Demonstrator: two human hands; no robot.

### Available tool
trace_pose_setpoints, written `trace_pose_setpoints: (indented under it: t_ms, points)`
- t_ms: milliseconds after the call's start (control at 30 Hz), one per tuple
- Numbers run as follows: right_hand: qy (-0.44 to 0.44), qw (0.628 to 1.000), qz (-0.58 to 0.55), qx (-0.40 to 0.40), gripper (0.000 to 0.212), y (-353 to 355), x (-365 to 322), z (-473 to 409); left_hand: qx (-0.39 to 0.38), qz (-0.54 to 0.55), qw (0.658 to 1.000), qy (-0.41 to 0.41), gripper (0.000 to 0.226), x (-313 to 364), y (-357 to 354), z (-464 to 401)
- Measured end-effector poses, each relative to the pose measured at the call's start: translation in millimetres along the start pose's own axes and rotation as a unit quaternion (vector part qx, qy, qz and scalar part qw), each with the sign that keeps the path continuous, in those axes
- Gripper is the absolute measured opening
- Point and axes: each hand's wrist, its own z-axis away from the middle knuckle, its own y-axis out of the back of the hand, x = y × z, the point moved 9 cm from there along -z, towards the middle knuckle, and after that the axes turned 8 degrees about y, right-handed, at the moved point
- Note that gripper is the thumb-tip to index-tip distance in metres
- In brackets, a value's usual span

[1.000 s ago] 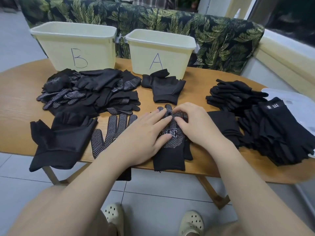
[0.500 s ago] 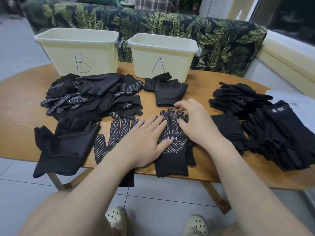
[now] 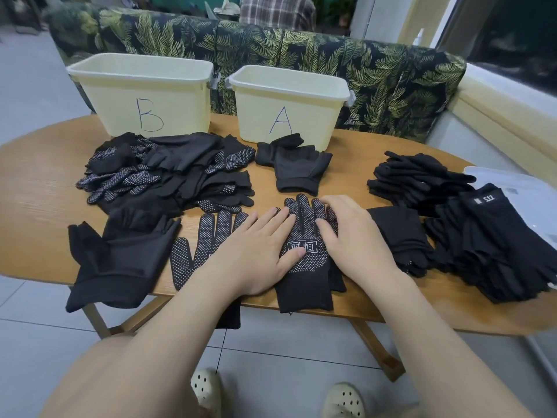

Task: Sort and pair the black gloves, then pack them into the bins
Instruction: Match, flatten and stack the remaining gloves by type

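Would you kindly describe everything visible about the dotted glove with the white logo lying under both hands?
The dotted glove is black knit fabric covered in small white grip dots, with a white boxed logo on the palm and a plain cuff. It lies flat, fingers pointing toward bin A, cuff at the near edge of the table. More black fabric shows beneath it, perhaps its mate. The left hand rests flat on its left side, thumb by the logo; the right hand presses its right side.

The gloves are soft black cloth, and the dotted glove (image 3: 304, 254) has small white bumpy dots on it. The table (image 3: 39, 191) is smooth light wood with fine lines. The two pale yellow bins (image 3: 144, 95) are smooth, slightly shiny plastic.
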Motion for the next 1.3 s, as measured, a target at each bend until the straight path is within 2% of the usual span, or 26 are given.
trace_pose_setpoints:
  t_ms: [133, 233, 467, 633, 900, 1100, 1300]
  points:
    - [0.029, 0.999, -0.035, -0.022, 0.034, -2.1, -11.7, 9.9, 0.007, 0.022, 1.000, -0.005, 0.081, -2.5, 4.0, 0.3]
    - [0.043, 0.998, -0.050, -0.024, 0.032, -0.9, -19.5, 7.6, 0.040, 0.030, 0.999, 0.002, 0.085, -17.2, 21.9, 8.1]
    - [0.083, 0.994, -0.059, -0.039, 0.032, -15.1, -56.8, -8.7, 0.132, 0.047, 0.980, 0.140, 0.055, -99.7, 61.6, 48.4]
    - [0.115, 0.988, -0.096, -0.048, 0.033, -35.6, -92.6, -29.1, 0.150, 0.045, 0.966, 0.208, 0.052, -143.4, 71.7, 67.8]
    - [0.131, 0.981, -0.131, -0.052, 0.035, -61.3, -125.1, -61.7, 0.147, 0.024, 0.966, 0.210, 0.059, -172.4, 92.0, 47.4]
    - [0.120, 0.981, -0.129, -0.077, 0.036, -78.5, -123.5, -74.3, 0.143, 0.004, 0.966, 0.214, 0.052, -200.3, 100.1, -0.7]
    - [0.119, 0.981, -0.120, -0.090, 0.036, -82.6, -119.3, -80.6, 0.223, 0.013, 0.952, 0.207, 0.031, -212.8, 116.6, -21.1]
